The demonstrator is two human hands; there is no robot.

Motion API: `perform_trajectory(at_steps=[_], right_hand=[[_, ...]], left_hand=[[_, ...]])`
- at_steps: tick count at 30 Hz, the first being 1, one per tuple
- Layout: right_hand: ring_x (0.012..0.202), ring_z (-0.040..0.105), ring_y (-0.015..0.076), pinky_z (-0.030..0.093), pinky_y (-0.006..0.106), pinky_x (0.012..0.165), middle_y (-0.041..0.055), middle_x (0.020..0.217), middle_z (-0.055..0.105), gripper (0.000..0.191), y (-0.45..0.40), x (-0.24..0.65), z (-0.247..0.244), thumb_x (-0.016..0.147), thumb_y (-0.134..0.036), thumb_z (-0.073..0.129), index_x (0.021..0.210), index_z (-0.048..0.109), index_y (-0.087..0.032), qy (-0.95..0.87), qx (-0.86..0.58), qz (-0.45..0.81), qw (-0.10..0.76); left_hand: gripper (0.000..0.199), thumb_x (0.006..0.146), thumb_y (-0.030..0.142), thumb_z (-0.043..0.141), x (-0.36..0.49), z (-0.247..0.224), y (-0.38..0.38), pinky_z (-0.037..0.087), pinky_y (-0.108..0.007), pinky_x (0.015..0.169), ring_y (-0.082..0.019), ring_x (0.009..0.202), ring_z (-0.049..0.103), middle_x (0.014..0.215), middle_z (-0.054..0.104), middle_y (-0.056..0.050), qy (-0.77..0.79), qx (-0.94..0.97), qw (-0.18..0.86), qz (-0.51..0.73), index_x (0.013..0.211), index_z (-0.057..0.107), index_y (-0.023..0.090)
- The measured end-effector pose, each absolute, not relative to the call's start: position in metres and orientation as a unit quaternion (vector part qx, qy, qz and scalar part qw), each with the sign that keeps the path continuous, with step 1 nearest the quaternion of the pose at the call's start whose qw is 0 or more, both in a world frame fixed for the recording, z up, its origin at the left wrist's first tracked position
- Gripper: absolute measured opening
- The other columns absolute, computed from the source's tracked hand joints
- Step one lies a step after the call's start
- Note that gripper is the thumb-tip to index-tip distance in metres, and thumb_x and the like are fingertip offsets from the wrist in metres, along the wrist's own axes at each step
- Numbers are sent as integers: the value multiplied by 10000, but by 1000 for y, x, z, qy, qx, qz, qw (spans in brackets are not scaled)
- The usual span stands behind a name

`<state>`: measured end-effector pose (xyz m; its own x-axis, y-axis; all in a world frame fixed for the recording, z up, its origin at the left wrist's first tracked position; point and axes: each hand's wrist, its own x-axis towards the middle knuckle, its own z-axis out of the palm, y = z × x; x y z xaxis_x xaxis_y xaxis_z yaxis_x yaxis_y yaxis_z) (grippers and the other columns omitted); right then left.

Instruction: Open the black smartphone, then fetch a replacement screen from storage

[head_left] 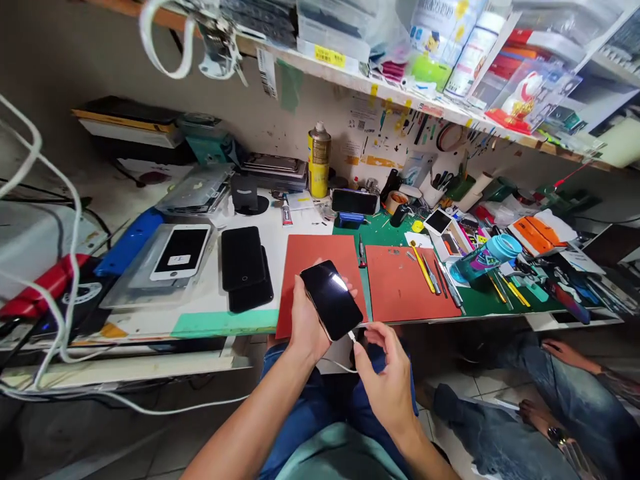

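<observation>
A black-screened phone [331, 300] lies screen up in my left hand [309, 323], tilted, with my fingers wrapped round its edges. A light glare crosses its dark screen. At the phone's lower end, my right hand [384, 363] pinches a white cable plug [353, 335] between thumb and forefinger; whether the plug is fully seated cannot be told. The thin white cable [339, 364] runs below the phone toward the left. Both hands are over the front edge of a red-brown mat [295, 273].
Left of the mat, dark phones [243, 257] and a white phone [181, 252] lie on the bench. A second mat [400, 287], tweezers [423, 268] and a blue bottle [487, 257] stand right. Another person's legs [545, 393] are at lower right; a shelf [400, 93] overhangs.
</observation>
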<state>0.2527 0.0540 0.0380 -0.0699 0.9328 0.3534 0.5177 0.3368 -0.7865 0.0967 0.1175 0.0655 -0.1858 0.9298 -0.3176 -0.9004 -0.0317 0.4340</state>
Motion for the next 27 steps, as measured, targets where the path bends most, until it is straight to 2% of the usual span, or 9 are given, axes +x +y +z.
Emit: perform_trajectory(at_steps=[4, 10, 18, 21, 27], right_hand=[[943, 785, 180, 642, 281, 857, 56, 1075, 812, 208, 39, 267, 23, 1058, -324, 644, 1227, 708, -220, -663, -520, 314, 437], [703, 680, 139, 552, 238, 658, 25, 872, 744, 197, 34, 267, 19, 1118, -266, 536, 1148, 716, -192, -708, -497, 235, 443], [724, 719, 181, 564, 290, 684, 64, 863, 730, 226, 29, 279, 9, 1139, -168, 472, 1229, 678, -143, -763, -457, 106, 445], [691, 709, 179, 559, 293, 656, 57, 832, 713, 219, 29, 282, 9, 1142, -159, 474, 1218, 678, -129, -767, -459, 86, 440], [675, 721, 176, 571, 288, 636, 62, 820, 730, 230, 33, 286, 9, 1142, -151, 476, 1220, 689, -111, -761, -459, 70, 453]], left_hand=[[602, 1110, 632, 407, 112, 66, 111, 687, -464, 861, -266, 905, 817, 1080, 816, -138, 285, 18, 603, 745, 1576, 599, 303], [593, 1101, 641, 422, 135, 65, 97, 695, -444, 827, -261, 885, 817, 1127, 816, -137, 297, -8, 587, 753, 1538, 643, 308], [564, 1099, 615, 442, 149, 72, 88, 690, -461, 777, -278, 840, 812, 1090, 817, -133, 310, -23, 599, 738, 1531, 646, 317], [578, 1094, 628, 432, 153, 74, 90, 680, -450, 746, -277, 790, 801, 1074, 814, -132, 308, -20, 609, 731, 1526, 646, 310], [547, 1087, 615, 469, 160, 73, 96, 665, -431, 754, -270, 818, 787, 1054, 801, -116, 298, -10, 617, 728, 1518, 642, 325]])
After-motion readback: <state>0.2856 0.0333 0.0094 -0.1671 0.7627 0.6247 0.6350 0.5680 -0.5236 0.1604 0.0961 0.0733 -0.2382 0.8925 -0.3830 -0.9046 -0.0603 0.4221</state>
